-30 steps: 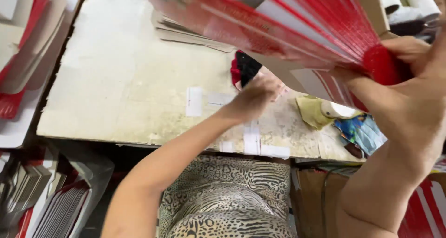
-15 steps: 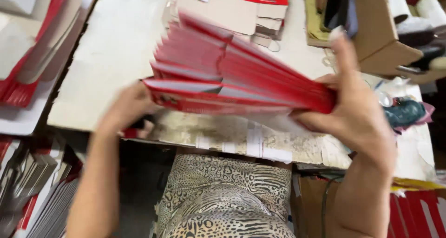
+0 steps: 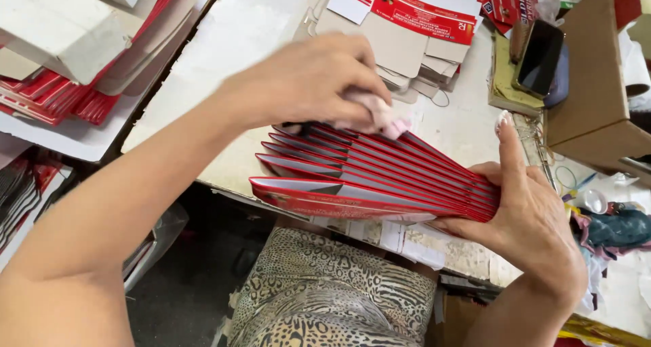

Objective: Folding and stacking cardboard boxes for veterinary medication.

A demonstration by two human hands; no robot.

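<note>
worktable (image 3: 271, 22) below: right hand (image 3: 536, 218) pinches fanned red cards (image 3: 366, 177); left hand (image 3: 305, 83) presses perhaps a cloth (image 3: 380, 113) on them.

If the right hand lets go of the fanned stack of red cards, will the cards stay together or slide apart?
The red cards would probably slide apart: they are already fanned, and only the right hand pinches their narrow end. Their faces look glossy, so likely slippery. Each seems thin and fairly stiff, holding straight where unsupported. The left hand rests on top.

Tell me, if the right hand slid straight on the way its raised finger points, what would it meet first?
Probably the dark phone propped by the brown cardboard box. The right hand clamps the fanned red cards, one finger aimed up across bare tabletop. Depth is unclear, so it might pass beside the phone.
</note>
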